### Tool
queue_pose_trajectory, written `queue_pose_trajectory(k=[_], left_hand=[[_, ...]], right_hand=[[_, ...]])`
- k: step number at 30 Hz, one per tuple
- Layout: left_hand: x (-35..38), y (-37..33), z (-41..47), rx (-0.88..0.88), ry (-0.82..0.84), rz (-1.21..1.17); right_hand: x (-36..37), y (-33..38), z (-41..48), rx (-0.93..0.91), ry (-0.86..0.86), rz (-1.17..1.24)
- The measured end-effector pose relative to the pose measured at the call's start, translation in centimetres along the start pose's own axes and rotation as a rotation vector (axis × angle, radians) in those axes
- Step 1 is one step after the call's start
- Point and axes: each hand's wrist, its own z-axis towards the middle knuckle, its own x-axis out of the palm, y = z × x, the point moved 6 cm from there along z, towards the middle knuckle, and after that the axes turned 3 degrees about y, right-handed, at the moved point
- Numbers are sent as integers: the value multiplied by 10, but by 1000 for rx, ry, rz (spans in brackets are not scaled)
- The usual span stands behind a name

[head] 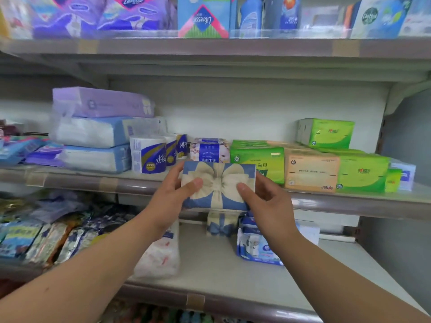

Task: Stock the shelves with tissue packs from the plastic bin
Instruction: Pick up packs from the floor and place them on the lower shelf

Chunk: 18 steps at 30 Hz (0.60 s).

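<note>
We hold the bow-printed tissue pack [218,183] in the air just before the rim of the middle shelf [112,184], our left grip [173,199] and right grip [268,203] each pinching one end, a thumb [196,184] on the printed face and the fingers hidden behind. We judge it light and soft, its film wrap a little slippery and apt to dent, so holding it by the two short ends seems best. The plastic bin is out of view, much small print is too blurred to read, and a like pack [221,223] on the lower shelf [210,271] is half hidden below ours.
</note>
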Motion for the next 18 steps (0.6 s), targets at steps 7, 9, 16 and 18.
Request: queue_pose_trajectory(k=[7,9,16,18], left_hand=[[-19,12,-1,32,-44,49],[-23,13,-4,34,-56,56],[-43,48,-33,-107,-195,-136],[-35,76,-53,-148,-266,-342]], right_hand=[[19,-7,4,-6,8,35],[26,-9,1,-22,28,30],[39,-26,-15,-4,24,-13],[39,-46,-26,83,11,-41]])
